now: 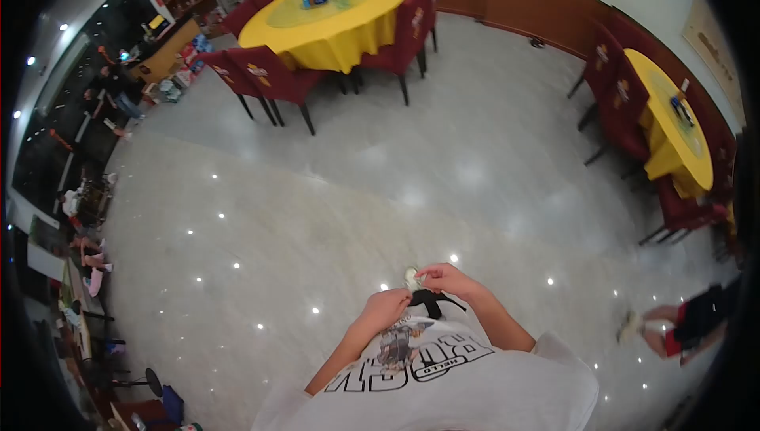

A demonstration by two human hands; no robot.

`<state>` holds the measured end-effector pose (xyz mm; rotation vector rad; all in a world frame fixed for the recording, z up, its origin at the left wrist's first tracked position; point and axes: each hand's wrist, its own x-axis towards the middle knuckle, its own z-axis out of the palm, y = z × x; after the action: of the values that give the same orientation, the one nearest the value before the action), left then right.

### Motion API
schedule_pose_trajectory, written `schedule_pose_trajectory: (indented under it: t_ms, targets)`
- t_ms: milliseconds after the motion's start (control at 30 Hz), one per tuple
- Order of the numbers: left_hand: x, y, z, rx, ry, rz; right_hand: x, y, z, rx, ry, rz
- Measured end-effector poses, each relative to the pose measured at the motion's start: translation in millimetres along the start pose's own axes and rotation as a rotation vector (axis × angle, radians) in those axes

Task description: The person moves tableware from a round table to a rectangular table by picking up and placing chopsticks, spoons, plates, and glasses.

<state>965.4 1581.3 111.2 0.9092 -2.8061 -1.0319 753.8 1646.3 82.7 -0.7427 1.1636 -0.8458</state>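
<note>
Both hands are in front of my waist, over a white shirt (427, 360) with black lettering. My left hand (386, 307) is closed at the shirt's hem, beside a black strap-like item (431, 301); what its fingers hold is too small to make out. My right hand (443, 278) is a little higher and to the right, thumb and fingers bent toward each other; anything between them cannot be made out. A pale shoe (412, 277) shows on the floor just beyond the hands.
A round table (348, 39) with a yellow cloth and red chairs (277, 75) stands ahead. Another yellow table (669, 134) is at the right. A person's legs (665, 332) show at the lower right. Another person (119, 87) stands far left, near a counter (170, 51).
</note>
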Motion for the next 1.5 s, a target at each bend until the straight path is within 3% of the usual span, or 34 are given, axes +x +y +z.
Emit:
schedule_pose_trajectory:
  t_ms: [67, 133, 200, 267, 333, 367, 433, 500, 533, 567, 633, 667, 733, 767, 833, 867, 967, 1067, 1100, 1167, 1267, 1333, 1433, 1500]
  targets:
    - [26.0, -26.5, -59.4, 0.147, 0.030, -0.057, 78.7, -34.6, -21.4, -0.185, 0.118, -0.148]
    - [52.0, -57.6, -109.9, 0.146, 0.096, -0.085, 164.3, -64.0, -39.3, -0.297, 0.080, -0.239]
    - [76.7, -83.2, -145.4, 0.146, 0.252, -0.041, 202.4, -141.7, -33.3, -0.686, 0.096, -0.389]
    - [95.6, -102.8, -165.1, 0.116, 0.325, -0.108, 236.3, -195.5, -22.6, -0.866, 0.089, -0.519]
    - [121.3, -126.5, -169.0, 0.074, 0.460, -0.179, 278.6, -223.8, -13.1, -0.775, -0.032, -0.584]
    - [135.9, -136.6, -168.1, 0.070, 0.477, -0.176, 298.7, -232.7, -10.0, -0.721, -0.119, -0.538]
    - [169.4, -156.6, -163.1, -0.274, 0.567, -0.438, 333.0, -243.9, -10.3, -0.719, -0.264, -0.446]
    - [205.4, -189.7, -160.2, -0.423, 0.619, -0.415, 366.5, -240.2, -12.6, -0.836, -0.327, -0.368]
    - [221.1, -207.7, -173.1, -0.520, 0.468, -0.484, 387.5, -228.8, -18.9, -0.719, -0.255, -0.345]
    - [237.4, -219.7, -194.3, -0.526, 0.461, -0.479, 408.1, -226.1, -29.3, -0.603, -0.181, -0.324]
    - [284.4, -245.9, -241.4, -0.310, 0.425, -0.244, 449.7, -251.2, -70.2, -0.491, -0.192, -0.202]
    - [317.9, -260.8, -277.1, -0.449, 0.289, -0.191, 463.7, -266.7, -91.3, -0.340, -0.193, -0.052]
    - [370.5, -279.4, -329.9, -0.569, 0.020, -0.098, 474.6, -302.9, -117.8, -0.394, -0.135, -0.085]
    - [396.9, -281.5, -347.9, -0.569, -0.003, -0.088, 480.6, -317.4, -129.3, -0.443, -0.100, -0.127]
    - [450.7, -283.9, -385.2, -0.241, -0.196, 0.179, 499.8, -334.9, -152.1, -0.416, -0.046, -0.178]
    - [477.2, -277.9, -400.0, -0.164, -0.179, 0.244, 510.1, -346.4, -161.4, -0.347, -0.036, -0.188]
    - [560.5, -299.1, -399.3, -0.008, -0.294, 0.248, 551.6, -368.8, -201.1, -0.232, 0.074, -0.230]
    - [640.2, -322.3, -404.5, -0.201, -0.392, 0.147, 587.0, -373.9, -256.4, -0.239, 0.188, -0.246]
    - [653.9, -325.4, -398.1, -0.195, -0.379, 0.140, 604.7, -387.0, -280.7, -0.296, 0.223, -0.290]
    - [680.7, -339.8, -388.1, -0.338, -0.090, 0.045, 637.5, -418.0, -314.8, -0.404, 0.229, -0.406]
    - [704.9, -352.5, -416.8, -0.251, -0.100, -0.031, 686.6, -447.5, -344.7, -0.402, 0.058, -0.177]
    - [737.3, -386.9, -428.5, 0.010, -0.060, 0.092, 723.8, -498.4, -355.6, -0.917, 0.001, -0.340]
    - [765.9, -420.6, -462.3, -0.167, 0.057, 0.156, 766.8, -549.9, -356.4, -1.026, 0.011, -0.388]
    - [788.6, -431.3, -486.9, -0.313, 0.168, 0.082, 797.6, -572.4, -361.1, -0.902, -0.033, -0.426]
